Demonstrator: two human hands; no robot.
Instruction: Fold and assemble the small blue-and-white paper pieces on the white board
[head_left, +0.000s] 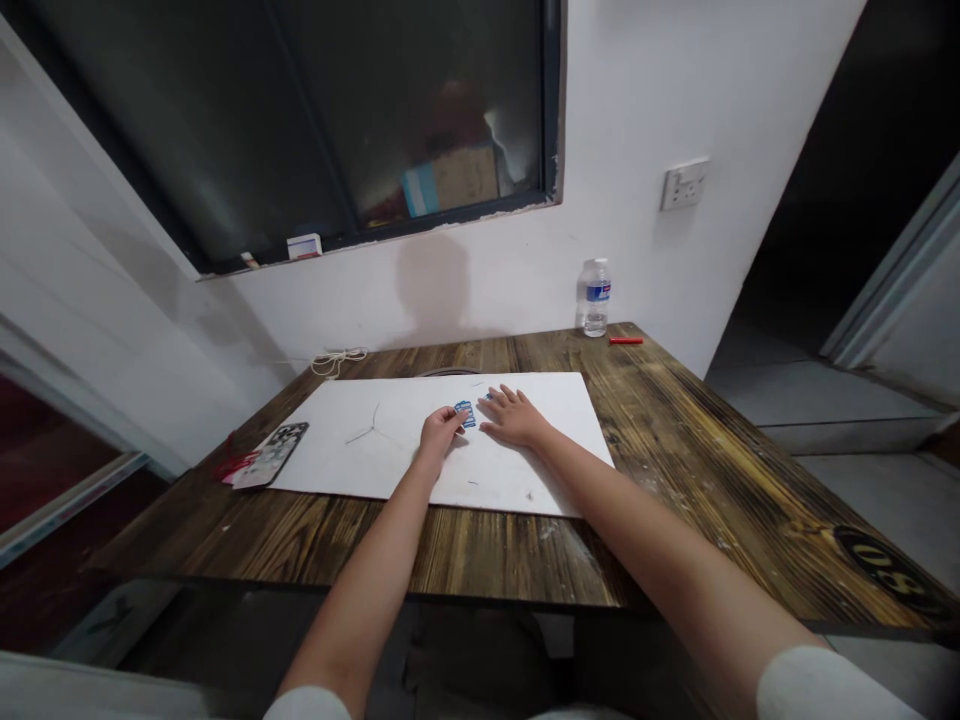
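My left hand [441,437] is over a white board [337,460], its thumb and forefinger closed at the near-left edge of a small blue looped or striped piece [466,414]. The exact kind of this piece is too small to make out. Just to its right, my right hand [513,418] lies palm down on the board with its fingers spread. A bit of blue [490,396] shows by its fingertips, mostly covered by them. Thin dark lines [373,428], meeting in a Y shape, are on the board's left half.
The board rests on a dark wooden table [660,470]. On its left edge is a phone-like patterned object [279,452]. Behind are a pale cord [337,360], a water bottle [596,298] and a red pen-like stick [625,341]. A wall with a window [315,120] stands beyond.
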